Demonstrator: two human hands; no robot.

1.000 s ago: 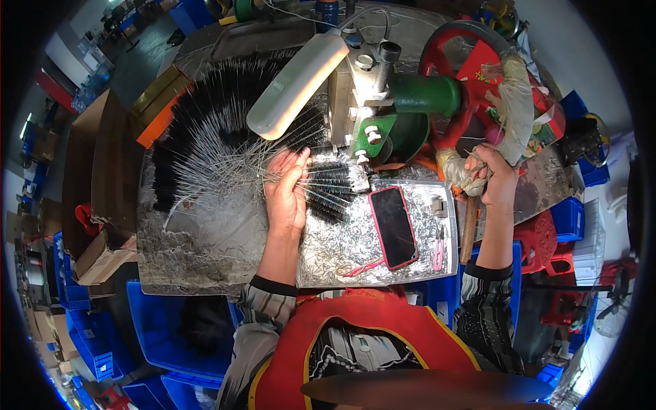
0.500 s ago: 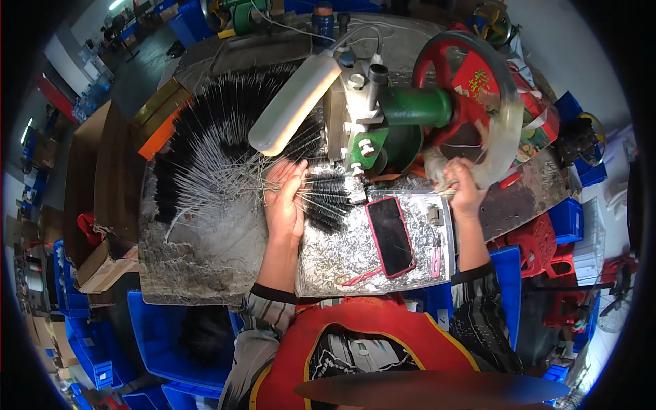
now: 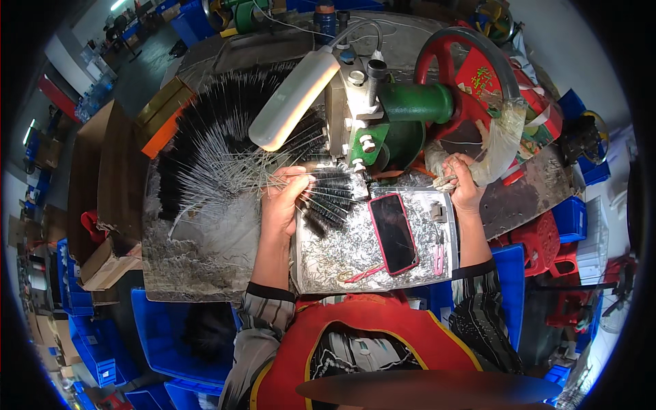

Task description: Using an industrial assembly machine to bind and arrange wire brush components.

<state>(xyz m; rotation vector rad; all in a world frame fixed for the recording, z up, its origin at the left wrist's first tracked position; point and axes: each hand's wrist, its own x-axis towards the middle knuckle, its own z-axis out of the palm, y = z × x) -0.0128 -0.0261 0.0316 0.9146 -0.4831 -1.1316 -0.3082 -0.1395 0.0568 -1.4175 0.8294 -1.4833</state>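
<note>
My left hand (image 3: 283, 199) pinches the wire stems of a small bunch of black-bristled wire brushes (image 3: 331, 193). The brush ends fan out to the right, beneath the front of a green hand press (image 3: 410, 102). Just left of that hand lies a large pile of similar brushes (image 3: 212, 130), bare wire stems pointing inward. My right hand (image 3: 465, 183) is closed around a cloth-wrapped handle (image 3: 445, 182) below the press's red-spoked wheel (image 3: 447, 65). The spot where the brush ends meet the press is partly hidden by its parts.
A metal-littered tray (image 3: 328, 263) holds a red-cased phone (image 3: 394, 234) and a pink-handled cutter (image 3: 438, 256). A white lamp (image 3: 294, 99) hangs over the pile. Cardboard boxes (image 3: 102, 184) stand left; blue bins (image 3: 164, 335) sit below the worktable.
The press wheel has turned, and its wrapped rim section now shows sharply at the right. My left fingers have closed more tightly on the stems. My right hand has shifted slightly.
</note>
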